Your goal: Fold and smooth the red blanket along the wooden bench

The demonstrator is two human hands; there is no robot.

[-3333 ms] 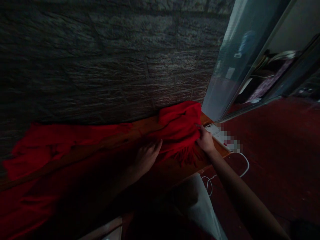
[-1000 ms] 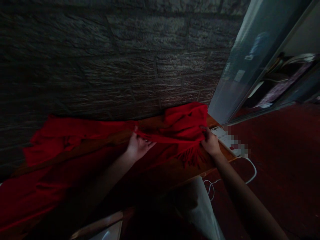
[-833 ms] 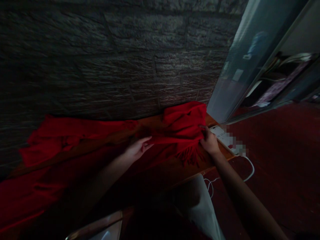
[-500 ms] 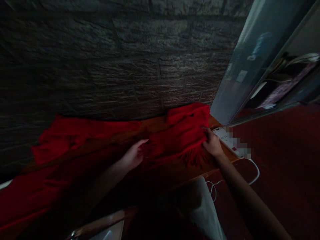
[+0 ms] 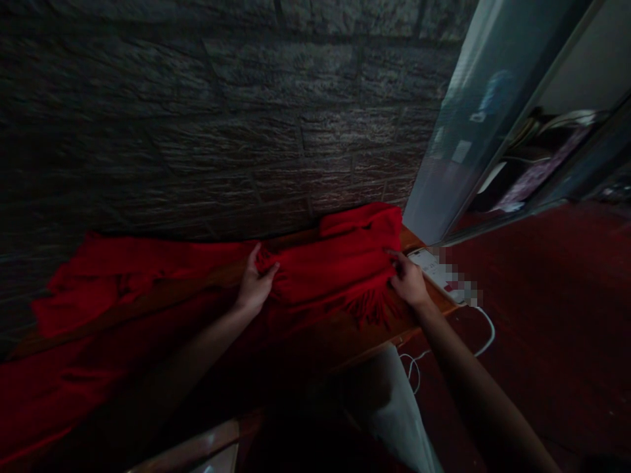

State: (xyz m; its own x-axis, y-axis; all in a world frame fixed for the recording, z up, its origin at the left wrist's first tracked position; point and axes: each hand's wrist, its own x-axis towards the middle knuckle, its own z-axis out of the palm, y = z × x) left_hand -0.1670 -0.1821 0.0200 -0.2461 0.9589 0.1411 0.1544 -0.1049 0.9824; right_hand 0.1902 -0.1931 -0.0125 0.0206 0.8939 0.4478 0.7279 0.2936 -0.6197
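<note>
A red fringed scarf point(image 5: 330, 266) lies folded on a narrow wooden table, with tassels hanging at its front right. At its left fringed end is my left hand point(image 5: 254, 286), thumb and forefinger spread apart and touching the fringe. My right hand point(image 5: 410, 281) pinches the scarf's right edge, its forefinger lying along the cloth and the other fingers curled. Another red cloth point(image 5: 133, 266) lies bunched along the wall at the left. More red fabric point(image 5: 64, 381) stretches across the lower left, partly in dark shadow.
A rough block wall point(image 5: 236, 131) stands right behind the table. On the table's right end point(image 5: 446, 299) rests a white power strip point(image 5: 431, 263) with a white cable point(image 5: 490, 335) looping down over the reddish floor point(image 5: 557, 282). A pale door frame point(image 5: 444, 157) rises at the right.
My left hand has moved up and left to the scarf's fringed end, and its thumb and forefinger have spread. The right hand stays at the right edge. The whole view has shifted slightly.
</note>
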